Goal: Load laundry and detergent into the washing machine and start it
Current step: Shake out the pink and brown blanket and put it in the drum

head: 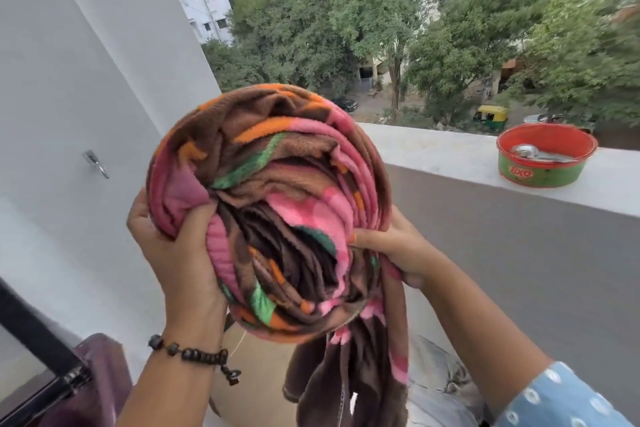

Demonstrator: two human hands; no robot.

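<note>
I hold a big bundled fleece blanket (277, 204), brown with pink, orange and green patterns, up at chest height in the middle of the view. My left hand (173, 253) grips its left side, fingers dug into the folds. From the right, my right hand (391, 246) clutches the bundle, thumb pressed into the fabric. A loose end of the blanket hangs down below. At the bottom left, a dark hinged lid (41, 374) and a maroon edge (100, 374) show; whether they belong to the washing machine I cannot tell.
A white wall (86, 62) with a metal latch (95, 163) rises on the left. A balcony parapet (450, 156) runs behind, carrying a red and green tub (543, 159) with a metal spoon in it. More cloth (440, 388) lies at the bottom right.
</note>
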